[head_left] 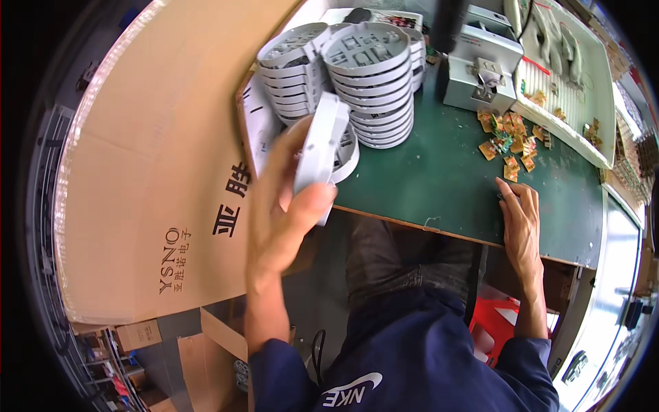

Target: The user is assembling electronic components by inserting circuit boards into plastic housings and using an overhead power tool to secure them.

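Brown cardboard spreads along your left, a smaller carton [197, 367] nearer you; the larger brown cardboard [147, 147] bears dark print. At your far right, pale gloves [572, 55] lie in a white tray [566, 134].

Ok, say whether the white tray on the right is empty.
Not empty: the white tray holds pale gloves and a few small circuit boards.

Electronics assembly workshop, identified by stacked plastic shells [376, 96], small circuit boards [512, 125] on a green tabletop [439, 165], and a large carton [151, 137].
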Demonstrator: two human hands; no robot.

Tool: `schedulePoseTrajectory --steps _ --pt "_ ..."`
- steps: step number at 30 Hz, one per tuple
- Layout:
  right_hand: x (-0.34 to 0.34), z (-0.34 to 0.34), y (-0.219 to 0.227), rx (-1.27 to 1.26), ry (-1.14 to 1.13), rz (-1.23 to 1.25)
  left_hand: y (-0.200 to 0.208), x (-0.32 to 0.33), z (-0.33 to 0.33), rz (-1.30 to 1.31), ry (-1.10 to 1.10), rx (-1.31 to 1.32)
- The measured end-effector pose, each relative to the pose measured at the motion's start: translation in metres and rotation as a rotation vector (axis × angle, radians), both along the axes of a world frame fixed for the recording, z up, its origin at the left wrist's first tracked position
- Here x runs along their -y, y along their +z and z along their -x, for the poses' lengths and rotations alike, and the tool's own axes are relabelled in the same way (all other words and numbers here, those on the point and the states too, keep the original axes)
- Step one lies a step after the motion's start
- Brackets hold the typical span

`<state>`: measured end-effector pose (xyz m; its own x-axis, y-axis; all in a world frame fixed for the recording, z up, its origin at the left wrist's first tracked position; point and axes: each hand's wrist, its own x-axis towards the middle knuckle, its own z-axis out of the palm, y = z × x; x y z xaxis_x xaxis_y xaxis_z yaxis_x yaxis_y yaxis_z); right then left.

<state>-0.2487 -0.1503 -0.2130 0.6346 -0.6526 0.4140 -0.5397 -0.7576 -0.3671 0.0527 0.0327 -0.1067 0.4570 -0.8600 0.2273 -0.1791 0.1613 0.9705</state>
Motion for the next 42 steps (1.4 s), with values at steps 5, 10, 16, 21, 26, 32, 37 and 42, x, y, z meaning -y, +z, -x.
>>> schedulePoseTrajectory --steps 5,10,16,21,26,32,37,42 --pt "0.003 -0.001 -0.002 0.083 0.026 -0.044 -0.053 0.021 0.041 0.049 -0.238 -0.912" --pt "0.005 0.005 0.000 0.039 0.014 0.021 -0.085 0.061 0.050 -0.003 -0.545 -1.347" --pt "0.000 0.013 0.002 0.049 -0.085 0.008 -0.086 0.077 0.057 -0.054 -0.486 -1.167" --pt "0.003 0.011 0.000 0.190 -0.098 -0.034 -0.083 0.075 0.059 -0.115 -0.350 -1.014" --pt "0.003 0.014 0.002 0.283 -0.158 -0.285 -0.084 0.078 0.056 -0.114 -0.387 -0.990" --pt "0.014 0.012 0.001 0.778 0.084 -0.960 -0.085 0.091 0.074 -0.217 -0.195 0.085" --pt "0.013 -0.004 0.007 0.940 0.226 -1.114 -0.111 0.109 0.098 -0.039 0.101 0.802" --pt "0.014 -0.001 0.006 0.897 0.272 -1.157 -0.113 0.109 0.106 -0.149 0.145 0.948"
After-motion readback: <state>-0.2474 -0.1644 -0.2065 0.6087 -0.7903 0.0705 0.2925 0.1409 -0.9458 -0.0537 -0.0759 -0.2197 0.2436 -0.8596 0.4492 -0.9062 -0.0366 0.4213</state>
